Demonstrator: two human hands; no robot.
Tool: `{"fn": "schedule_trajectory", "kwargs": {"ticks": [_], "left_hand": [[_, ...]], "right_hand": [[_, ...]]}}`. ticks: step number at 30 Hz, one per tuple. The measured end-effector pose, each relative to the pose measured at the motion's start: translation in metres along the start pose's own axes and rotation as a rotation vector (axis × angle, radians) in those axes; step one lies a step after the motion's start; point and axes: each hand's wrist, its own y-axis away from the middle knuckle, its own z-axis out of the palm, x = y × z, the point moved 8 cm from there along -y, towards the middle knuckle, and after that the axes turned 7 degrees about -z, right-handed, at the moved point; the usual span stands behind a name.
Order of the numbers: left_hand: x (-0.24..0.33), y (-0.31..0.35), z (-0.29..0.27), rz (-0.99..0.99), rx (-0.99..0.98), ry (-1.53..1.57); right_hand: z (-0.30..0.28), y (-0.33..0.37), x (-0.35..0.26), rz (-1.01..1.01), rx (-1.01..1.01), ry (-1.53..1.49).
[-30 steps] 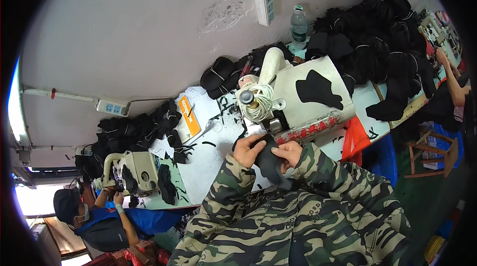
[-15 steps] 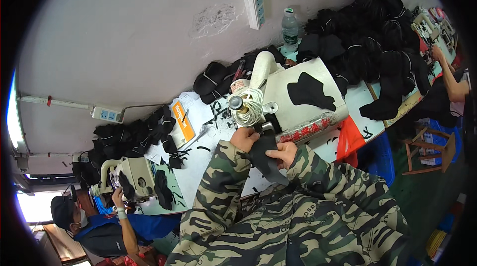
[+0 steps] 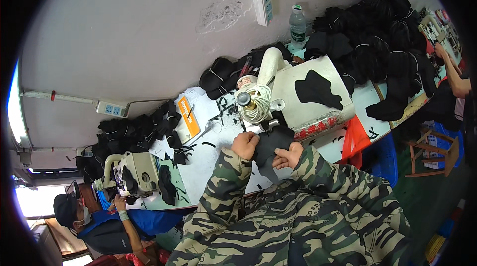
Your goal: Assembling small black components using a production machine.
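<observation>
Left hand (image 3: 244, 145): thumb and fingers closed on the left edge of a dark, flat, soft black cloth piece (image 3: 272, 142). Right hand (image 3: 289, 155): thumb over the cloth's right edge, fingers curled below, pinching it. So the cloth sits between both hands, lower end hanging toward the camouflage jacket (image 3: 298, 221). Its upper edge meets the working end of the cream metal sewing machine (image 3: 288, 94), just beyond the grip; can't tell if it's under the foot.

Relative to the grip: coiled white cord (image 3: 257, 112) hangs on the machine just above. Black glove-shaped cloth piece (image 3: 318, 89) lies flat on the machine housing, up and right. Bright red sheet (image 3: 355, 139) hangs at the table edge, right. Orange-and-white notebook (image 3: 189, 118) lies on the white tabletop (image 3: 198, 166), left and a bit above. Tied black cloth bundles (image 3: 380, 37) heap well up and right, with a clear green-capped plastic bottle (image 3: 297, 26) nearer, beside them. Co-worker in dark cap and blue apron (image 3: 107, 233) works at a second cream machine (image 3: 141, 169), well off left.
</observation>
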Motion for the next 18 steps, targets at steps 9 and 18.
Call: {"fn": "schedule_trajectory", "kwargs": {"ticks": [9,18], "left_hand": [[0.043,-0.006,0.012,-0.328,-0.389,0.23],[0.044,0.029,0.009,0.188,-0.157,0.243]], "right_hand": [[-0.011,0.002,-0.001,-0.038,0.012,-0.105],[0.01,0.018,-0.018,-0.269,-0.003,0.24]]}}
